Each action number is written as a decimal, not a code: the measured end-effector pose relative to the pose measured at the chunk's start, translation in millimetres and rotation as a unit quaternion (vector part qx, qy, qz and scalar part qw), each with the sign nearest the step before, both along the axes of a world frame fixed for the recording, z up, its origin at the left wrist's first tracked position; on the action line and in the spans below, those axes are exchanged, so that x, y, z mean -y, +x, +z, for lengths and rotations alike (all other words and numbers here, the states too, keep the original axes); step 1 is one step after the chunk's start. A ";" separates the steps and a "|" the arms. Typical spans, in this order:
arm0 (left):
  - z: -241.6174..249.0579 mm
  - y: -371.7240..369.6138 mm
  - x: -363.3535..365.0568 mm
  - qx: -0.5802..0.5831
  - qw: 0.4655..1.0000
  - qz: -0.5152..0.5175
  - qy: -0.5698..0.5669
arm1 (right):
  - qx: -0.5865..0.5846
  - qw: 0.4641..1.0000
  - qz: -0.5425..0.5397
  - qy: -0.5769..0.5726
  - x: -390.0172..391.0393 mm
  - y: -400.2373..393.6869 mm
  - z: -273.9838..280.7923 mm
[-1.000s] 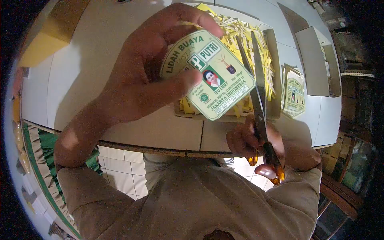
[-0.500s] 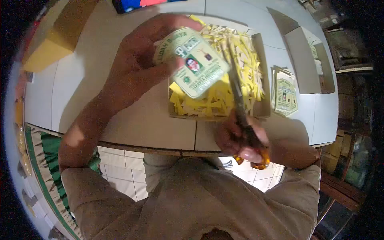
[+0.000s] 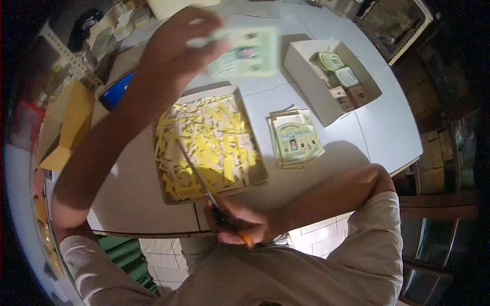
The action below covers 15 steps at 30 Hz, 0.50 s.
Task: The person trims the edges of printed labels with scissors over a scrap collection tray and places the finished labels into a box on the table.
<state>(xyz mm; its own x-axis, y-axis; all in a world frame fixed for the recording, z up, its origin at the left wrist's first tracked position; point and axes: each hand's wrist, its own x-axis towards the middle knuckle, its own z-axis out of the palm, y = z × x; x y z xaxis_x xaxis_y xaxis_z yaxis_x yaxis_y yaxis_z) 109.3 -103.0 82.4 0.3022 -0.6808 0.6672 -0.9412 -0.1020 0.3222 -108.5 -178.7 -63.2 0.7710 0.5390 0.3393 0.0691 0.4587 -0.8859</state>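
Raised over the far side of the table, my left hand (image 3: 191,48) pinches a green printed label (image 3: 247,52), which is blurred. My right hand (image 3: 237,222) is closed round the orange handles of a pair of scissors (image 3: 208,191). The long blades point away from me over a shallow box (image 3: 263,171) filled with yellow and cream paper strips (image 3: 209,143). To the right of that box lies a loose stack of green printed labels (image 3: 296,140) on the table.
A grey open box (image 3: 306,84) at the back right holds several small label bundles (image 3: 347,76). A yellow-brown carton (image 3: 69,125) stands at the left. Something blue (image 3: 116,92) lies behind my left forearm. The table (image 3: 127,199) has its near edge by my body.
The view has turned right. My left hand has lifted the label away from the scissors toward the far side. The scissors remain in my right hand, now lower over the box of strips.
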 end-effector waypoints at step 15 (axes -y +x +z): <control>-38.6 14.8 276.9 -0.277 0.950 0.036 0.138 | 0.145 0.973 -0.104 -0.150 67.2 -2.0 22.7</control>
